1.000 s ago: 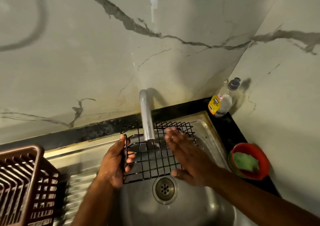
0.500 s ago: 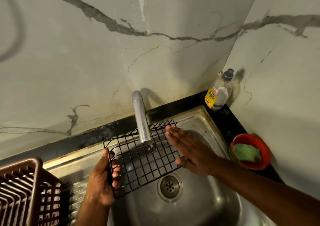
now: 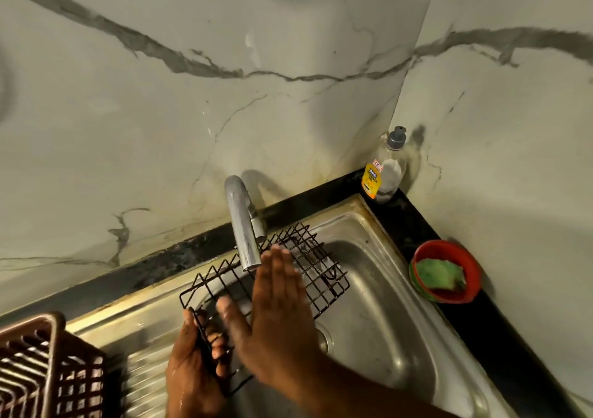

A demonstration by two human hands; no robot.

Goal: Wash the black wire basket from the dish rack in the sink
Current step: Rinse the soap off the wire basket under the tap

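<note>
Over the sink, counted from largest to smallest:

Walls: two marble-look panels [image 3: 288,103] meet in a corner at your right.
Sink: one steel sink [image 3: 385,315] with a ribbed drainboard on its left; one drain shows just past the heel of your right hand.
Dish rack: one brown plastic dish rack [image 3: 48,363] sits at the lower left, cut off by the frame edge.
Basket: one black wire basket [image 3: 321,276] is held tilted over the basin, under the spout, its far end reaching toward the back wall.
Hands: two, both yours and both wet.
Left hand: your left hand [image 3: 192,363] grips the near corner of the basket; the thumb lies over the rim wire and the fingers [image 3: 218,350] curl through the mesh from beneath.
Right hand: your right hand [image 3: 276,308] lies flat on the mesh with the fingers straight and together, tips just beside the spout mouth and thumb spread to the left; it grasps nothing.
Tap: one chrome tap [image 3: 244,225] arches from the back ledge down to the basket.
Bowl: one red bowl [image 3: 449,292] stands on the black ledge at the right, holding one green sponge [image 3: 439,273].
Bottle: one clear soap bottle [image 3: 385,170] with a yellow label and grey cap stands in the corner.
</note>
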